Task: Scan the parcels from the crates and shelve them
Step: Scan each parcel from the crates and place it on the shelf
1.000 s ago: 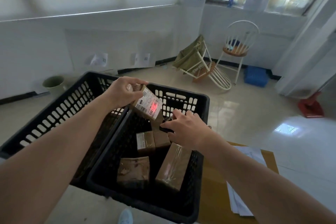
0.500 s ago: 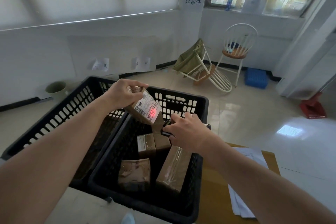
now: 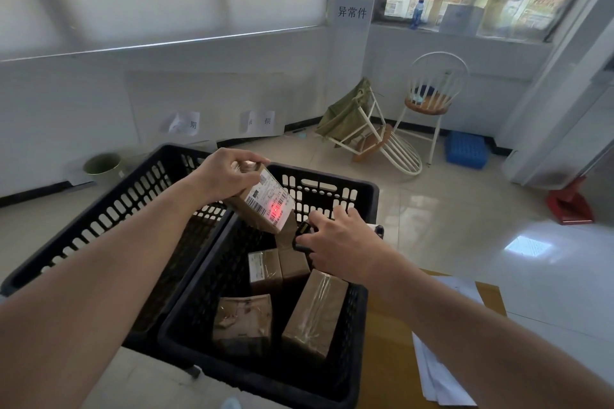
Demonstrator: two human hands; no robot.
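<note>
Chairs sit far right, one white spindle chair upright, another tipped over beside it. Two slotted black plastic crates stand side by side near me; taped brown cardboard parcels lie in the right one. Left hand grasps a labelled parcel above them, red light on its barcode. Right hand curls around a black scanner, mostly hidden.

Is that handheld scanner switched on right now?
On: the scanner in the right hand throws red light onto the barcode of the parcel.
</note>
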